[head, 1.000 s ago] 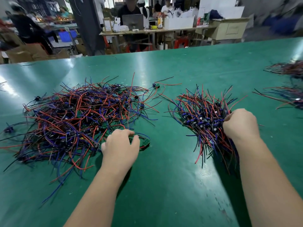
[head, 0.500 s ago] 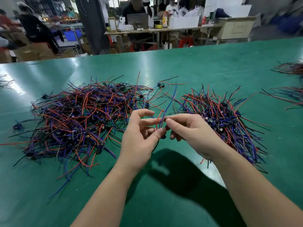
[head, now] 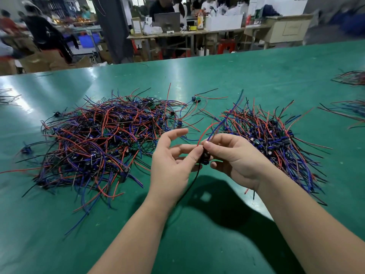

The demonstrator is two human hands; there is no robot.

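Wired module (head: 205,160), above the desk (head: 59,244) toward its near edge: light, rigid body, floppy thin leads, likely fragile joints; left hand (head: 171,165) and right hand (head: 237,157) both pinch the body, the soundest hold.

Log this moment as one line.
left hand: pinches wired part | right hand: pinches same part | on table: left pile, right pile

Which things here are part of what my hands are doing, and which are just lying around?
In the job: left hand, right hand, the wired part pinched between them, left wire pile, right wire pile.
Lying about: lone wired piece, far-right bundles, laptop in the background.
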